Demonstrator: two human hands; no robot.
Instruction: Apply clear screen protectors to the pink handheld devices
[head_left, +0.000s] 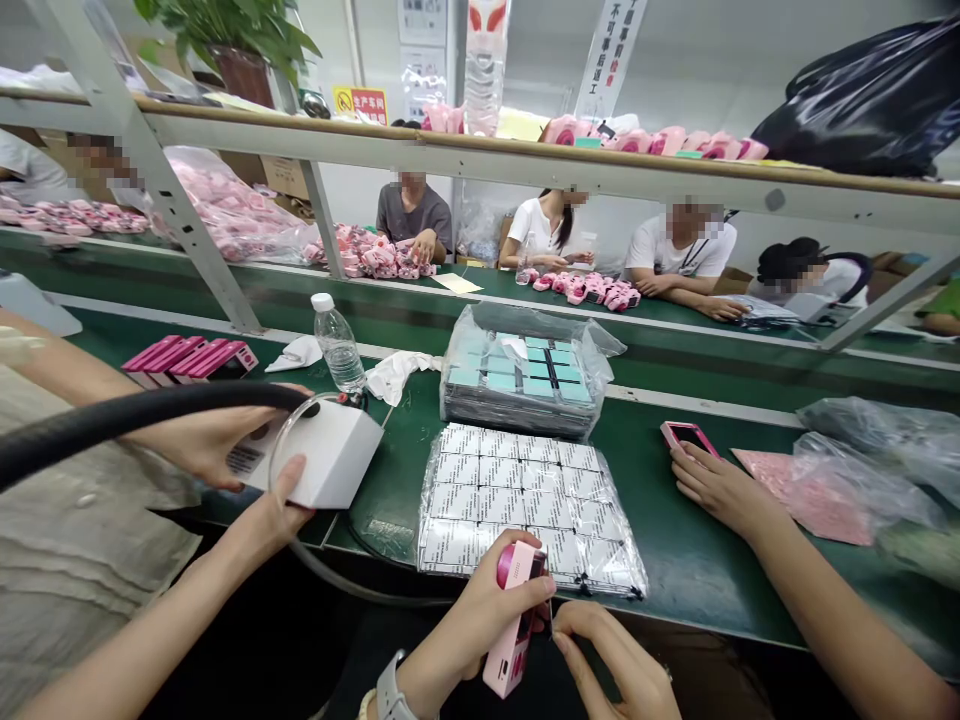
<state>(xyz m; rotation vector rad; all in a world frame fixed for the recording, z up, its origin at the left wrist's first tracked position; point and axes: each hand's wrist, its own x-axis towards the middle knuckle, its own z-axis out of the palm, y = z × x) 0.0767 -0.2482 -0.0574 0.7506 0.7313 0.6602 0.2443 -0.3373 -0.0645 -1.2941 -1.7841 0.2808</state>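
Note:
My left hand (476, 615), with a pale watch strap at the wrist, grips a small pink box (504, 672). The box is held upright and tilted, with dark print near its lower end and a round magenta part (507, 566) showing by the fingers. Close beside its right edge, my right hand (619, 665) has thumb and forefinger pinched together at a thin strip-like edge; what it is I cannot make out. Just beyond my hands lies a clear-wrapped stack of white printed labels or cards (517, 500) on the green table (720, 520).
Behind the stack sits a plastic-lined bin of teal-and-black pieces (517, 370). On the left, a co-worker's hands hold a white box (341, 455) near a black hose (150, 408). A bottle (339, 345) stands nearby. At right, another person's hand touches a pink box (690, 438).

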